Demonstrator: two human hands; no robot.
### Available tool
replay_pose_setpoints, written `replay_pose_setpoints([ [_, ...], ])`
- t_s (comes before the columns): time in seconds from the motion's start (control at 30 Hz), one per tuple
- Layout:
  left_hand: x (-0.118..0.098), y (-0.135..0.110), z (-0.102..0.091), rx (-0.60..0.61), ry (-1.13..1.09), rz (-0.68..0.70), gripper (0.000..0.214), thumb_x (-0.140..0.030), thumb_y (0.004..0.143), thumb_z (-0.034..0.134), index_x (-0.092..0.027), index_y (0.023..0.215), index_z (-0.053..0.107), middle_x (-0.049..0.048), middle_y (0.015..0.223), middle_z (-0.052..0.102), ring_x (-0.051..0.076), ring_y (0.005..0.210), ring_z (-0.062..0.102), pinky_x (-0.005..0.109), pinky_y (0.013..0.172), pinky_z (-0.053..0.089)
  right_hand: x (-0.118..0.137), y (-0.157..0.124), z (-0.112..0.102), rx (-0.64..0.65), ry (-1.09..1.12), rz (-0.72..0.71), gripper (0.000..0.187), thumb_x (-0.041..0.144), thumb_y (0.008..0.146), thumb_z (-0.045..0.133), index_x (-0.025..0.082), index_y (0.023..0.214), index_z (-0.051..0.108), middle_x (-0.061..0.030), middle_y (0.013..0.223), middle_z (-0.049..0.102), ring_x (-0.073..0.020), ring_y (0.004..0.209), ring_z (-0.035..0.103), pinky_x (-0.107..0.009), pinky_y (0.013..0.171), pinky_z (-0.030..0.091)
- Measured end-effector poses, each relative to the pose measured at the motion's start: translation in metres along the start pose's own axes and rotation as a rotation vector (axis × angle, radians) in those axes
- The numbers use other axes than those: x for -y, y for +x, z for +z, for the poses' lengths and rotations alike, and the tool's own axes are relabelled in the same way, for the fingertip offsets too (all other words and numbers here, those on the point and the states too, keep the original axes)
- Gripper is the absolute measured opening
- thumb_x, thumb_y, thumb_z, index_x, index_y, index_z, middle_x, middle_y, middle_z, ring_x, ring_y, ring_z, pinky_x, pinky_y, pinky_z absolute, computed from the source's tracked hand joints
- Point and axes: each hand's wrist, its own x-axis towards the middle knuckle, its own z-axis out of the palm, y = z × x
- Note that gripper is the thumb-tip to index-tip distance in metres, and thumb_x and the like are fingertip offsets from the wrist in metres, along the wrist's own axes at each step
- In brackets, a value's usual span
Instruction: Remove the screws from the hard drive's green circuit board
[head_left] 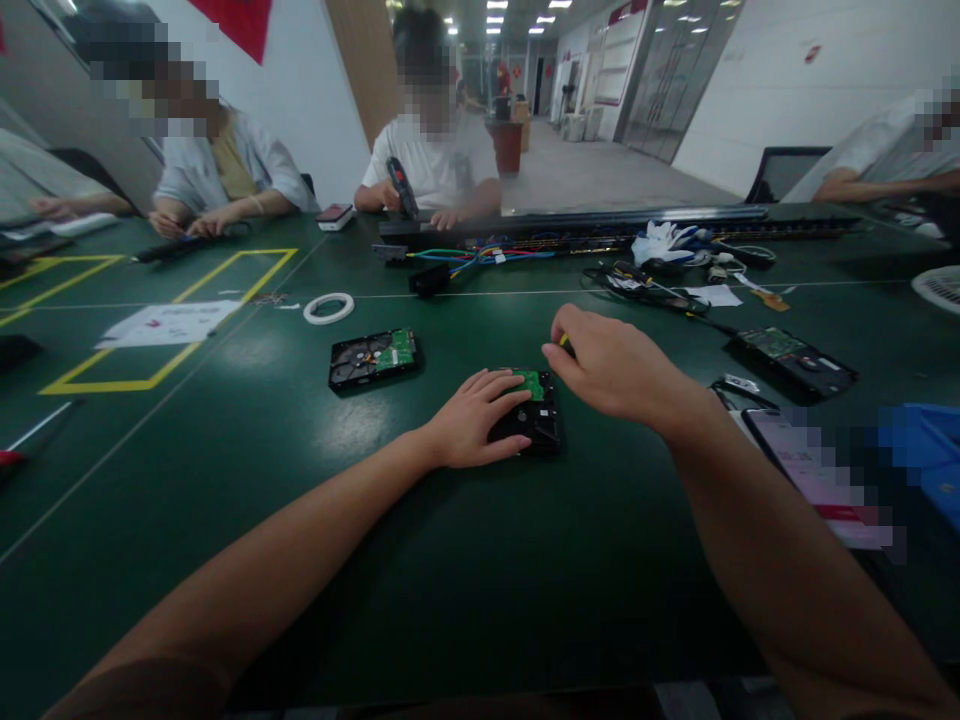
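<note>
A hard drive [546,432] lies on the green table with its green circuit board side up. My left hand [480,415] rests flat across it, fingers spread, covering much of its left part. Over the drive's far right corner, my right hand [607,360] is closed around a small black-and-yellow tool handle [567,345]. The fingers hide most of that tool, and its tip cannot be made out. A second hard drive [373,358] lies to the left, apart from both hands, also with its circuit board up.
A white tape ring [328,308] and paper sheet [169,323] lie left. Cables [480,258] and white gloves [664,243] sit farther back. At right are another drive [793,362], a phone [806,465] and a blue bin [930,450]. Across the table, a person holds a power screwdriver [401,187].
</note>
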Motion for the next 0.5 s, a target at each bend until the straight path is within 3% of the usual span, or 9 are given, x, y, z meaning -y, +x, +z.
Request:
replay_pose_setpoints([
  [0.23,0.001,-0.001,0.000,-0.015,-0.004,0.002,0.072,-0.065,0.105,0.067,-0.025,0.164,0.056,0.0172,0.172,0.052,0.044,0.164,0.044,0.072,0.136,0.030,-0.010,0.002,0.003,-0.012,0.159,-0.135,0.008,0.020,0.101,0.059,0.021,0.108,0.063,-0.0139,0.118,0.077,-0.0295,0.105,0.071,-0.041,0.093,0.049],
  [0.4,0.001,-0.002,0.000,-0.005,0.006,0.007,0.074,-0.066,0.105,0.066,-0.023,0.164,0.055,0.0187,0.173,0.051,0.044,0.164,0.043,0.072,0.136,0.030,-0.013,0.000,0.000,0.002,0.242,-0.158,0.030,0.018,0.095,0.065,0.020,0.125,0.062,-0.0138,0.122,0.078,-0.0303,0.109,0.073,-0.041,0.096,0.050],
  [0.5,0.001,-0.001,-0.001,-0.002,-0.003,0.001,0.073,-0.065,0.104,0.067,-0.025,0.165,0.054,0.0176,0.173,0.050,0.044,0.164,0.043,0.072,0.136,0.030,-0.009,-0.001,0.001,0.010,0.228,-0.115,0.032,0.022,0.098,0.064,0.018,0.130,0.059,-0.0150,0.118,0.079,-0.0303,0.104,0.074,-0.040,0.091,0.051],
])
